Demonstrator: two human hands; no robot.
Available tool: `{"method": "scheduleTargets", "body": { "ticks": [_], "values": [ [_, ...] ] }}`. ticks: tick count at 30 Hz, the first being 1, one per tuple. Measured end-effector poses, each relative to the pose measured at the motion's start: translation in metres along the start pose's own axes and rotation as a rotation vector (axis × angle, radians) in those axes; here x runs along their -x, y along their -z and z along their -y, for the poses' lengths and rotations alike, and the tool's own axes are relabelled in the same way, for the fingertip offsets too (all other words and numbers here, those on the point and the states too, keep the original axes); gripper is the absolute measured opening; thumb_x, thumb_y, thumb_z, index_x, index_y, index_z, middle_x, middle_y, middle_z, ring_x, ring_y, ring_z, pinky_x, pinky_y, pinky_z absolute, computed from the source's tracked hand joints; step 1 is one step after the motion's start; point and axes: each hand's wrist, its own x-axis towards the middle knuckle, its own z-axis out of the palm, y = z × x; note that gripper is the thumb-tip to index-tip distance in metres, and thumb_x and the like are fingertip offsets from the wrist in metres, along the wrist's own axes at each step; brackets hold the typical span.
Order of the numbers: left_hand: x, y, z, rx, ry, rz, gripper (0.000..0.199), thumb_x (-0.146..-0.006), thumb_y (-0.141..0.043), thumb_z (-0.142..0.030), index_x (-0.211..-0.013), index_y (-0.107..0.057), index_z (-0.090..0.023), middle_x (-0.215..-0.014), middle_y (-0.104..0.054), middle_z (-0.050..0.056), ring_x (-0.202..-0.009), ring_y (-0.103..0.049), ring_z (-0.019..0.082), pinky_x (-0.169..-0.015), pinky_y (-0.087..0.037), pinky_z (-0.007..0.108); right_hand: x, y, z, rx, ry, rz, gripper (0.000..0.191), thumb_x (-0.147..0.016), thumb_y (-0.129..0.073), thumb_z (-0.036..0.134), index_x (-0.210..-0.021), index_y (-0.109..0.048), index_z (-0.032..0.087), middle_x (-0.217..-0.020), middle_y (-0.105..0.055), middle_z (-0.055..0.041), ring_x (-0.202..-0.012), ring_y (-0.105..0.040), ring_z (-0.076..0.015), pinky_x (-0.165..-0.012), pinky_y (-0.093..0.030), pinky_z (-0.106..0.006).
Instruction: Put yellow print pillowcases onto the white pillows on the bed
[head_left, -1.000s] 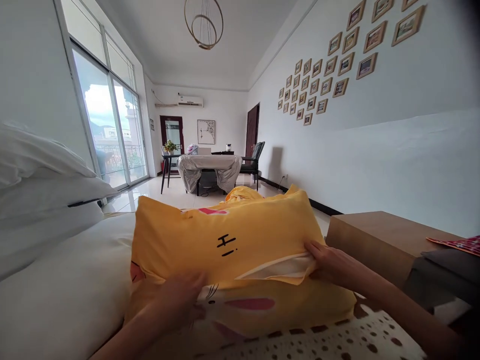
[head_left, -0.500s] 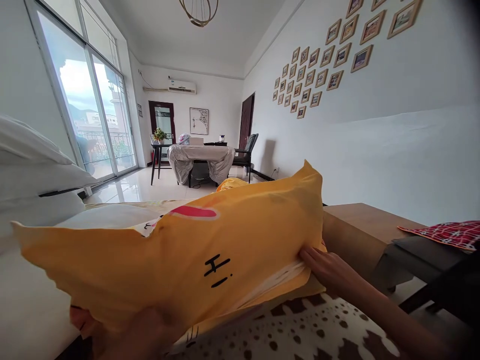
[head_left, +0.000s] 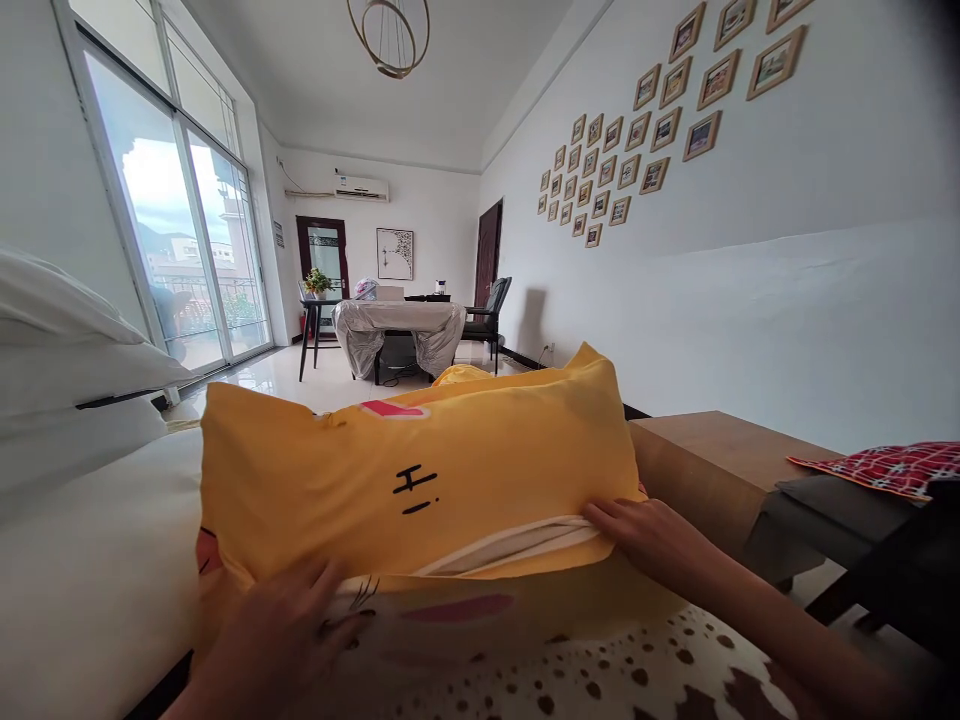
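A yellow pillowcase with a white pillow inside is held up on the bed, right in front of the person. The white pillow peeks out through the open slit at the near edge. The right side of that slit is pinched by the right hand, with the fingers closed on the cloth. The left hand is laid flat and open on the lower flap, near the rabbit picture, and nothing is gripped by it.

The pillow could be squeezed out of the slit if the case is tugged too hard. The flap could be left bunched up, because it is only pressed, not held. The whole thing could be tipped toward the wooden desk on the right if it is let go.
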Motion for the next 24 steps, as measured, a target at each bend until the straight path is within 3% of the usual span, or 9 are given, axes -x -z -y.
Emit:
{"method": "scheduleTargets", "body": {
  "ticks": [5,9,11,15,17,21,24],
  "values": [
    [-0.016,0.004,0.022,0.070,0.027,0.126,0.018,-0.082,-0.055,-0.039,-0.075,-0.057,-0.023,-0.071,-0.065,0.000,-0.063,-0.063,0.020,-0.053,-0.035,0.025,0.000,0.026,0.012,0.045,-0.063,-0.155,0.025,-0.080,-0.036,-0.002,-0.083,-0.051,0.018,-0.076,-0.057,-0.0041,-0.066,-0.051,-0.0169,-0.063,-0.035,-0.028],
    [-0.024,-0.004,0.028,0.146,0.017,0.156,0.022,-0.087,-0.046,-0.027,-0.068,-0.055,-0.022,-0.066,-0.063,-0.002,-0.063,-0.062,0.017,-0.054,-0.033,0.023,0.001,0.028,0.025,-0.131,-0.197,-0.199,0.021,-0.087,-0.035,0.007,-0.085,-0.052,0.019,-0.091,-0.060,-0.0073,-0.078,-0.052,-0.0176,-0.068,-0.038,-0.028],
    [-0.024,-0.009,0.025,0.136,0.008,0.075,0.022,-0.086,-0.044,-0.020,-0.065,-0.052,-0.021,-0.062,-0.061,-0.002,-0.058,-0.059,0.015,-0.051,-0.031,0.023,0.004,0.023,0.030,-0.247,-0.279,-0.212,0.021,-0.088,-0.035,0.008,-0.085,-0.051,0.020,-0.092,-0.060,-0.0069,-0.081,-0.053,-0.0173,-0.069,-0.040,-0.027],
    [-0.015,-0.016,0.021,0.119,-0.096,-0.276,0.023,-0.085,-0.040,-0.011,-0.065,-0.047,-0.020,-0.054,-0.051,-0.003,-0.048,-0.049,0.012,-0.049,-0.031,0.022,0.007,0.011,0.038,-0.404,-0.413,-0.318,0.020,-0.084,-0.035,0.008,-0.082,-0.050,0.021,-0.082,-0.060,-0.0049,-0.076,-0.055,-0.0166,-0.065,-0.043,-0.026],
    [-0.009,-0.017,0.023,0.144,-0.139,-0.397,0.024,-0.086,-0.041,-0.010,-0.064,-0.044,-0.020,-0.053,-0.047,-0.004,-0.048,-0.045,0.011,-0.051,-0.032,0.022,0.003,0.008,0.044,-0.455,-0.458,-0.364,0.018,-0.083,-0.036,0.009,-0.079,-0.049,0.021,-0.077,-0.059,-0.0040,-0.071,-0.055,-0.0160,-0.061,-0.043,-0.026],
    [-0.008,-0.013,0.030,0.218,-0.137,-0.489,0.028,-0.086,-0.047,-0.011,-0.061,-0.041,-0.020,-0.052,-0.039,-0.004,-0.047,-0.039,0.010,-0.050,-0.031,0.021,-0.007,0.008,0.051,-0.492,-0.473,-0.412,0.017,-0.086,-0.038,0.012,-0.078,-0.050,0.022,-0.075,-0.058,-0.0031,-0.069,-0.055,-0.0150,-0.059,-0.044,-0.024],
    [-0.013,-0.010,0.028,0.269,-0.126,-0.569,0.025,-0.086,-0.047,-0.011,-0.063,-0.044,-0.020,-0.053,-0.042,-0.003,-0.049,-0.042,0.011,-0.051,-0.033,0.022,-0.008,0.010,0.044,-0.426,-0.435,-0.421,0.016,-0.088,-0.039,0.012,-0.083,-0.052,0.022,-0.079,-0.060,-0.0045,-0.074,-0.056,-0.0161,-0.063,-0.044,-0.026]
  ]
}}
